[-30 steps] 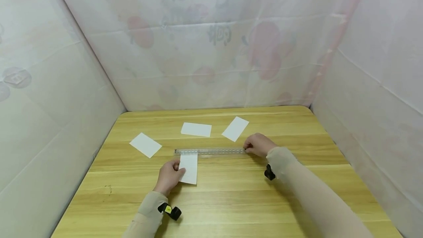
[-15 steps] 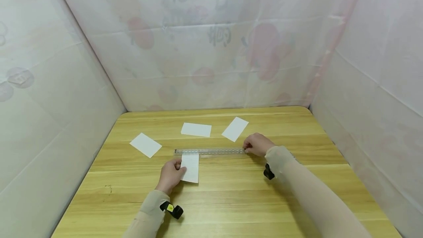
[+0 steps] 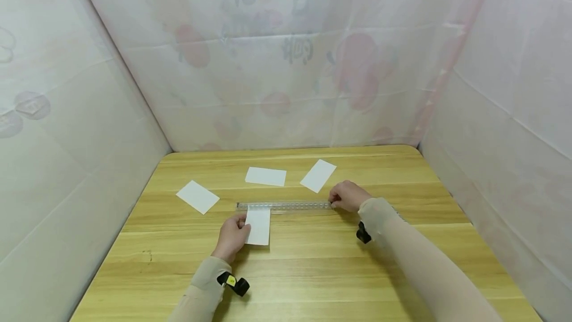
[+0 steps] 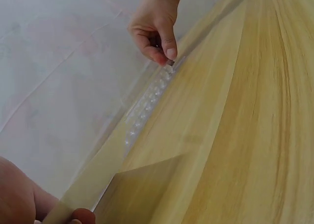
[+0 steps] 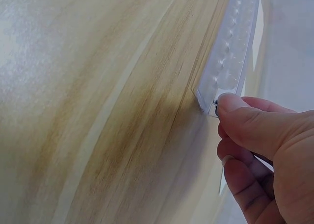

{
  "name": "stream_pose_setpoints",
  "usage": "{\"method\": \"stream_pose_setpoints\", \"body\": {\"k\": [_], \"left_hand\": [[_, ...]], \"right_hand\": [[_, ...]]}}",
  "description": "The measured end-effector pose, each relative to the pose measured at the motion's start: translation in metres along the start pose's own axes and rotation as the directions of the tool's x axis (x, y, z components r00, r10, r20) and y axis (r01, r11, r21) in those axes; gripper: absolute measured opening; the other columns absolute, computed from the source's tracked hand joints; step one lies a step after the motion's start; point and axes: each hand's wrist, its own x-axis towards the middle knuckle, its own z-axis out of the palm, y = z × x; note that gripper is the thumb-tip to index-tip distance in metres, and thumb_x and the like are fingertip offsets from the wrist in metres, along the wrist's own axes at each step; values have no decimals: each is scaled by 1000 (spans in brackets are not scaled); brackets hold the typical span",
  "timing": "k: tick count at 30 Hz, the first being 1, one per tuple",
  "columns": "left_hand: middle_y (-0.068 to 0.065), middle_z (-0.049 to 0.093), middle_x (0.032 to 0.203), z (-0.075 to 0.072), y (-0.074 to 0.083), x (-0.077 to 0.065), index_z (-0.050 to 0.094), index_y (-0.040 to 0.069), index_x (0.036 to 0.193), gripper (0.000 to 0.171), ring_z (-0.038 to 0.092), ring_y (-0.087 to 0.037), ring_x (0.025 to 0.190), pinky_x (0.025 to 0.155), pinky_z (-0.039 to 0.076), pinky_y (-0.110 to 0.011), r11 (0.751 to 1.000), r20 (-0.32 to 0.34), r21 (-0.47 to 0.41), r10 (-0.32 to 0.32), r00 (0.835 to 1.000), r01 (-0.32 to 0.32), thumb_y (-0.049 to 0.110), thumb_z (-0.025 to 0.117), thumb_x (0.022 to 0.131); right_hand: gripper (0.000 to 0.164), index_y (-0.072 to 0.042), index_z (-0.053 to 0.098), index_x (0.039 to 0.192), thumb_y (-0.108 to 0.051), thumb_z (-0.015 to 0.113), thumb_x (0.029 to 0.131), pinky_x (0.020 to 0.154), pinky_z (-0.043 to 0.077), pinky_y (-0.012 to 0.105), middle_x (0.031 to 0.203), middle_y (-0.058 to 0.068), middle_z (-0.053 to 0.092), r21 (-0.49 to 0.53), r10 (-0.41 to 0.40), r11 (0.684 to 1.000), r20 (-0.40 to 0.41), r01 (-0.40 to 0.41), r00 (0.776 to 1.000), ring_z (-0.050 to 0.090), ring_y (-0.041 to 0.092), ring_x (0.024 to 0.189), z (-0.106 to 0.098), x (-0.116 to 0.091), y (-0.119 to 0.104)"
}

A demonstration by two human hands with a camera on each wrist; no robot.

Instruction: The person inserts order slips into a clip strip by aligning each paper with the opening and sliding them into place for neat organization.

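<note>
In the head view my left hand [image 3: 233,236] pinches the left edge of a white paper card [image 3: 258,227]. The card's far edge meets a long clear plastic strip [image 3: 295,206]; whether it lies inside or under it, I cannot tell. In the left wrist view the card [image 4: 93,180] stands tilted, its near part off the table. My right hand [image 3: 350,196] pinches the strip's right end. Thumb and forefinger of the right hand [image 5: 265,145] grip the strip's corner, where a small dark piece shows, and round bumps run along the strip [image 5: 228,52].
Three more white cards lie beyond the strip: one at the left [image 3: 197,197], one in the middle [image 3: 265,176] and one at the right [image 3: 318,176]. The wooden table [image 3: 335,282] is bounded by cloth walls [image 3: 290,88] at the back and both sides.
My left hand has slid slightly to the right with the card, whose near edge now sits a little farther back. The right hand and strip have hardly moved.
</note>
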Motion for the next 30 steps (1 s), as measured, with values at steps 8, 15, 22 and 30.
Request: {"method": "stream_pose_setpoints", "body": {"k": [8,15,22,30], "left_hand": [[-21,56,120,4,0,1,45,-9,136,41,53,-29,104,83,47,-39,999,7,-35,0,1000,1,3,42,97],[-23,50,124,4,0,5,42,-11,137,44,48,-31,109,87,45,-39,980,24,-194,-47,999,51,0,39,95],[-25,48,130,5,1,4,40,-13,138,46,46,-32,114,95,42,-43,975,23,-216,-41,999,45,0,40,94],[-28,48,130,8,0,4,39,-16,137,44,48,-33,115,96,43,-46,977,48,-212,-26,998,36,1,40,96]], "right_hand": [[8,-19,72,81,-12,74,84,67,48,29,79,-11,65,12,7,1000,1,-7,1000,55,5,71,-1,-2,-1],[4,-16,72,81,-14,75,84,67,49,28,79,-10,65,13,3,1000,-4,-3,1000,56,5,70,-3,-1,-2],[8,-18,72,81,-12,74,84,66,49,28,77,-11,64,20,2,1000,2,-2,1000,56,5,69,-3,1,-1],[5,-17,72,82,-14,75,84,67,49,27,78,-11,64,37,6,999,13,-7,1000,57,4,71,2,0,1]]}}
